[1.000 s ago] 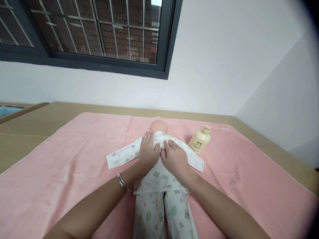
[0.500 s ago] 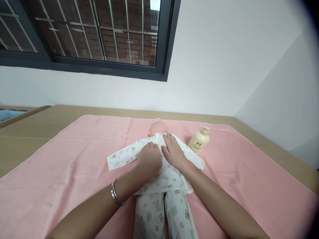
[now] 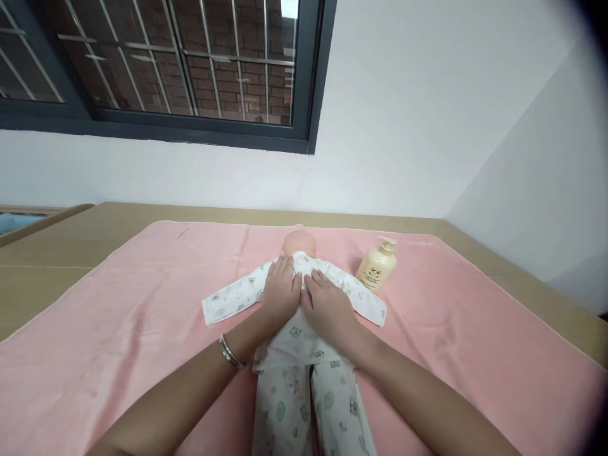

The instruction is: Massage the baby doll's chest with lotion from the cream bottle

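A baby doll lies stretched out on a pink sheet, its bald head (image 3: 299, 243) at the far end. It wears a white printed top (image 3: 297, 332) with both sleeves spread sideways, and matching trousers (image 3: 284, 405). Flat on the left of the chest rests my left hand (image 3: 280, 288), fingers extended toward the doll's head. My right hand (image 3: 327, 307) lies on the right of the chest, its fingers stretched out, the two thumbs close together. Neither hand grips anything; the doll's chest under them is hidden. A silver bangle (image 3: 230, 351) circles my left wrist.
Just beyond the doll's right-hand sleeve, a cream pump bottle (image 3: 377, 266) stands on the pink sheet (image 3: 156, 285). The sheet covers a wooden surface (image 3: 57, 253) that meets a white wall (image 3: 389, 126). Above is a dark-framed window (image 3: 304, 82) with metal bars.
My left hand has opened from a curled shape and moved up to lie flat on the chest. My right hand has slid slightly down toward me. The view has shifted a little.
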Action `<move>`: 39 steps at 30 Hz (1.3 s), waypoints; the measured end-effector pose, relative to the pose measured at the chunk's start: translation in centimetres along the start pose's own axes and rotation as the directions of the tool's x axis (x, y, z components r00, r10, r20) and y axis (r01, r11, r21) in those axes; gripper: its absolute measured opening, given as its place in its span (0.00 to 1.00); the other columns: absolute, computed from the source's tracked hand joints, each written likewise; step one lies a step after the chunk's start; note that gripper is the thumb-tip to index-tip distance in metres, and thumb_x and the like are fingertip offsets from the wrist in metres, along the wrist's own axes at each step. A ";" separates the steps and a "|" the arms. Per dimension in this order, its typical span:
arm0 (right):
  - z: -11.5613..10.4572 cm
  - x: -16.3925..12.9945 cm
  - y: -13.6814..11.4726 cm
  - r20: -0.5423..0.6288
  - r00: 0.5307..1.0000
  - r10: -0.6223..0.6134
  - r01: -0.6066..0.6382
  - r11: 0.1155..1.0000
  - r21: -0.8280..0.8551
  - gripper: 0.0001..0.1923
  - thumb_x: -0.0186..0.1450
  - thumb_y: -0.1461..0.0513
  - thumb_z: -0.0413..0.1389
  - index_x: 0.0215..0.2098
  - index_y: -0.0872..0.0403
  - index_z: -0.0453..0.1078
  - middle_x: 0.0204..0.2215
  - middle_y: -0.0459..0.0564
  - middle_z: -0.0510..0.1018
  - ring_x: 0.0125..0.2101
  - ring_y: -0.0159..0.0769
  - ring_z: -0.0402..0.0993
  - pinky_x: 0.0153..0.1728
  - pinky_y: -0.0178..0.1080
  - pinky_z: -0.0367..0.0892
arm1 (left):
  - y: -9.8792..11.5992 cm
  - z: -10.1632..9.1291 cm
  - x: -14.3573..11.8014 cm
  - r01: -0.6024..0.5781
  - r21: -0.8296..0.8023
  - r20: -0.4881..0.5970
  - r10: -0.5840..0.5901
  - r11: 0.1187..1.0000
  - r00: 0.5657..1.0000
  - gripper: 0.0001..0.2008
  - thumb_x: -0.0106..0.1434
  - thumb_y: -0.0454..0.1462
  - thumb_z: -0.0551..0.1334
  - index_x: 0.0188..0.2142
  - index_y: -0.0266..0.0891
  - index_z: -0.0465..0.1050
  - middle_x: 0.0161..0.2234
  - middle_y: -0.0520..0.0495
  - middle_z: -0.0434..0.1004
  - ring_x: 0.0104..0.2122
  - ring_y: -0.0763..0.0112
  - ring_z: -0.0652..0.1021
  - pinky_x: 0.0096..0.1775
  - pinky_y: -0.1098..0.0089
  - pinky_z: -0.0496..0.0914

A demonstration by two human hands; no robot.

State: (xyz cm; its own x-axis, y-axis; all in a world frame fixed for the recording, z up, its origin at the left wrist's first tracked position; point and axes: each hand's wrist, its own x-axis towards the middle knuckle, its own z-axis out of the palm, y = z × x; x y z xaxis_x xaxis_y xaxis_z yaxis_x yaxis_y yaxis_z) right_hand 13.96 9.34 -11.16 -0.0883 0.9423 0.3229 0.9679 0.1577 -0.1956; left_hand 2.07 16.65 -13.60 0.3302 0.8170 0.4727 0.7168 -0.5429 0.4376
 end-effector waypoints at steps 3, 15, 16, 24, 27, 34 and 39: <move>0.8 1.5 1.4 -0.020 0.999 0.040 -0.038 0.994 0.101 0.28 0.70 0.56 0.39 0.63 0.64 0.55 0.63 0.62 0.57 0.64 0.48 0.48 0.62 0.48 0.50 | 0.3 0.2 -0.4 -0.004 0.001 -0.041 0.004 1.000 0.999 0.24 0.66 0.37 0.45 0.59 0.29 0.60 0.60 0.34 0.63 0.61 0.55 0.61 0.62 0.52 0.54; 1.7 2.4 3.0 -0.048 0.999 0.006 0.008 0.961 0.276 0.29 0.69 0.55 0.43 0.63 0.63 0.54 0.64 0.62 0.54 0.65 0.48 0.44 0.63 0.52 0.46 | -0.4 0.6 -1.0 -0.018 -0.262 -0.216 -0.040 0.965 0.976 0.20 0.68 0.38 0.46 0.55 0.34 0.64 0.57 0.37 0.67 0.58 0.58 0.65 0.60 0.52 0.58; 1.2 2.5 3.1 -0.052 0.999 0.002 0.013 0.956 0.294 0.28 0.68 0.55 0.44 0.62 0.62 0.57 0.63 0.61 0.56 0.64 0.48 0.47 0.62 0.51 0.48 | -0.5 0.7 -1.1 -0.039 -0.292 -0.243 -0.034 0.955 0.970 0.20 0.68 0.38 0.46 0.55 0.35 0.64 0.56 0.38 0.67 0.58 0.59 0.65 0.60 0.52 0.59; -0.5 1.1 1.5 -0.278 0.956 -0.098 0.167 0.958 0.235 0.24 0.67 0.62 0.45 0.60 0.59 0.61 0.64 0.58 0.56 0.64 0.43 0.50 0.62 0.52 0.49 | -0.2 0.4 -1.8 -0.108 -0.442 -0.355 -0.064 0.891 0.933 0.21 0.70 0.41 0.45 0.59 0.38 0.56 0.58 0.38 0.62 0.58 0.60 0.64 0.59 0.53 0.58; 0.5 0.5 0.4 -0.176 0.945 -0.274 0.302 0.940 0.159 0.24 0.65 0.63 0.46 0.59 0.58 0.62 0.62 0.55 0.60 0.64 0.44 0.47 0.63 0.55 0.43 | -0.1 0.3 -1.9 -0.075 -0.476 -0.334 -0.101 0.876 0.937 0.22 0.70 0.41 0.45 0.61 0.38 0.52 0.60 0.37 0.59 0.59 0.60 0.62 0.59 0.53 0.57; 0.0 0.1 0.3 -0.231 0.948 -0.219 0.254 0.958 0.136 0.23 0.66 0.64 0.45 0.58 0.61 0.62 0.63 0.59 0.56 0.65 0.43 0.44 0.63 0.54 0.45 | -0.2 0.4 -1.8 -0.081 -0.481 -0.344 -0.103 0.873 0.933 0.22 0.70 0.43 0.45 0.60 0.38 0.54 0.58 0.37 0.61 0.58 0.59 0.64 0.58 0.53 0.58; 0.4 0.2 0.1 -0.143 0.970 -0.198 0.216 0.969 0.124 0.25 0.66 0.62 0.46 0.60 0.59 0.59 0.64 0.59 0.54 0.65 0.47 0.42 0.62 0.58 0.45 | -0.2 0.4 -1.8 -0.069 -0.463 -0.336 -0.103 0.884 0.936 0.22 0.70 0.42 0.46 0.60 0.39 0.54 0.58 0.37 0.61 0.58 0.58 0.64 0.58 0.52 0.59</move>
State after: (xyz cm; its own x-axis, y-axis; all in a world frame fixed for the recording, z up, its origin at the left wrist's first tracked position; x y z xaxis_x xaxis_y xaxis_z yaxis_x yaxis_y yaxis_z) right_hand 13.95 9.67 -11.51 -0.2435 0.8403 0.4844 0.8893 0.3928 -0.2343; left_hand 1.54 15.39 -14.87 0.0287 0.7554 0.6546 0.3266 -0.6260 0.7081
